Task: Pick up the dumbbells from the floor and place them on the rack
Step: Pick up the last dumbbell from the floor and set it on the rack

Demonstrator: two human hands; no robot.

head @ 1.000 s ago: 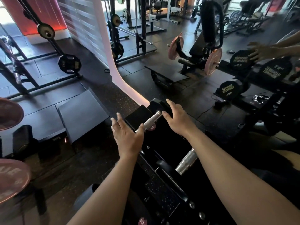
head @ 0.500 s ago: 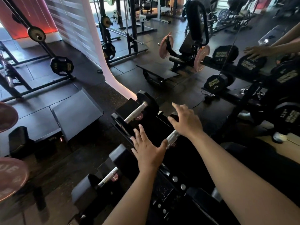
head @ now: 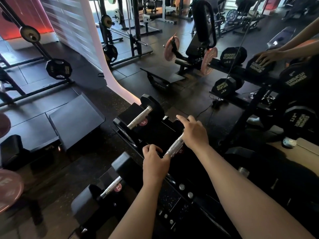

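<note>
Three black dumbbells with chrome handles lie side by side on the sloped black rack (head: 181,195). My left hand (head: 155,161) curls its fingers over the near head of the middle dumbbell (head: 173,147). Over that dumbbell's far head lies my right hand (head: 196,133), index finger stretched out. Only its chrome handle shows between my hands. The far dumbbell (head: 139,118) and the near dumbbell (head: 112,187), marked 2.5, rest untouched in their cradles.
A mirror on the right reflects the rack, larger dumbbells (head: 222,87) and my hands. A flat black step platform (head: 76,118) lies on the rubber floor to the left. Pink weight plates (head: 8,188) sit at the left edge. A plate-loaded machine (head: 189,54) stands ahead.
Both hands left the far dumbbell and came back toward me to the middle one. My left fingers, spread before, have curled over its near head.
</note>
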